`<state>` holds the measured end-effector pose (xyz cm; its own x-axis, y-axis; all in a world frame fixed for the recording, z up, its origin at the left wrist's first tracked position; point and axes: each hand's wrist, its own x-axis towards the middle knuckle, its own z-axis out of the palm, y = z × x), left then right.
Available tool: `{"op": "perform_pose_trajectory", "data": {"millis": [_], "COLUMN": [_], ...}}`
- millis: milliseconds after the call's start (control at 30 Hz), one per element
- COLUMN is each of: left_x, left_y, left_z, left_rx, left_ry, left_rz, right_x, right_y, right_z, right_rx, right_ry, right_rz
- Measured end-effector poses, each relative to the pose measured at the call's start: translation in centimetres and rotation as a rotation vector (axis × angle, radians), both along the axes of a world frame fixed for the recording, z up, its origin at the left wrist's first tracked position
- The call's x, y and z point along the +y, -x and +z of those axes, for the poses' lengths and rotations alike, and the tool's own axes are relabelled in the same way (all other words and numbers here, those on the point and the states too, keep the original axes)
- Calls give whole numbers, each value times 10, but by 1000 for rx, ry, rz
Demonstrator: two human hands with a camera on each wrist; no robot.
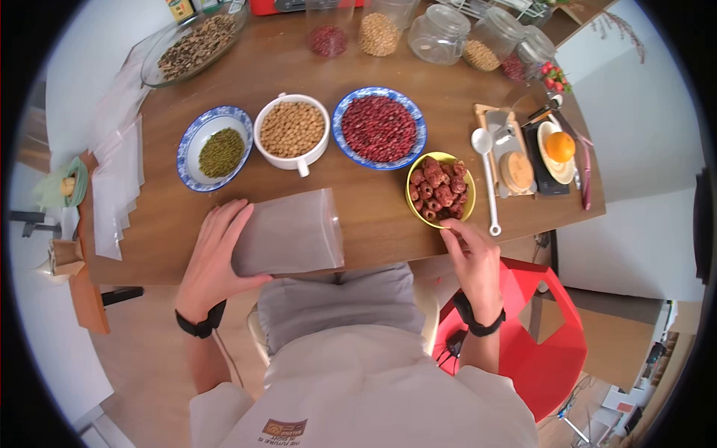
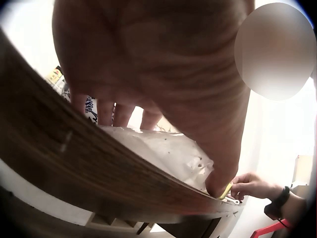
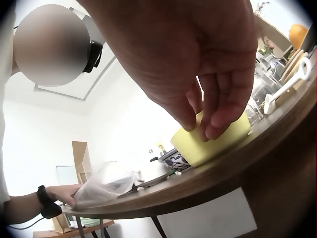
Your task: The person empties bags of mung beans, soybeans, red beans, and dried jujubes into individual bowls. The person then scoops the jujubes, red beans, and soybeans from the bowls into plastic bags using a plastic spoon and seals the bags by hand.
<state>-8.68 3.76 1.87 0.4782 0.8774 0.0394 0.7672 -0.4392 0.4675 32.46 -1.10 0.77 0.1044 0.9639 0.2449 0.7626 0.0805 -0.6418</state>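
The left hand [image 1: 215, 260] lies along the left edge of a clear plastic bag [image 1: 290, 233] at the table's front edge, fingers extended and thumb apart at its lower side. In the left wrist view the same hand [image 2: 158, 64] arches over the bag [image 2: 166, 148]. At the right, the right hand [image 1: 476, 270] pinches the near rim of a yellow bowl [image 1: 472, 200] of wrinkled dark red dried fruit [image 1: 442, 187]. From the right wrist, the thumb and fingers of that hand [image 3: 198, 59] meet at the bowl's wall [image 3: 190, 149], which sits on the table.
Behind the bag stand a bowl of green beans [image 1: 221, 152], a white pot of chickpeas [image 1: 291, 130] and a bowl of red beans [image 1: 379, 128]. A white spoon [image 1: 488, 179] lies right of the yellow bowl. Flat plastic bags [image 1: 119, 179] lie left; glass jars [image 1: 439, 36] stand behind.
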Motion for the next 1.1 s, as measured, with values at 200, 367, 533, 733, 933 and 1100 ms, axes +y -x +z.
{"op": "perform_pose_trajectory", "data": {"millis": [200, 367, 533, 733, 933, 1100], "left_x": [1, 0, 1, -1, -2, -5], "left_y": [12, 21, 25, 29, 38, 36], "left_z": [-14, -22, -24, -28, -24, -11], "left_rx": [-172, -202, -207, -220, -104, -77], "left_ry": [84, 92, 74, 62, 30, 20], "left_rz": [40, 61, 58, 126, 148, 160], "right_x": [-18, -17, -11, -8, -10, -9], "right_y": [29, 47, 60, 61, 17, -39], "right_z": [1, 1, -8, -14, -5, -7], "right_rx": [29, 78, 143, 157, 113, -144], "right_ry": [-1, -11, -113, -116, -57, -86], "right_rz": [136, 238, 360, 384, 54, -334]}}
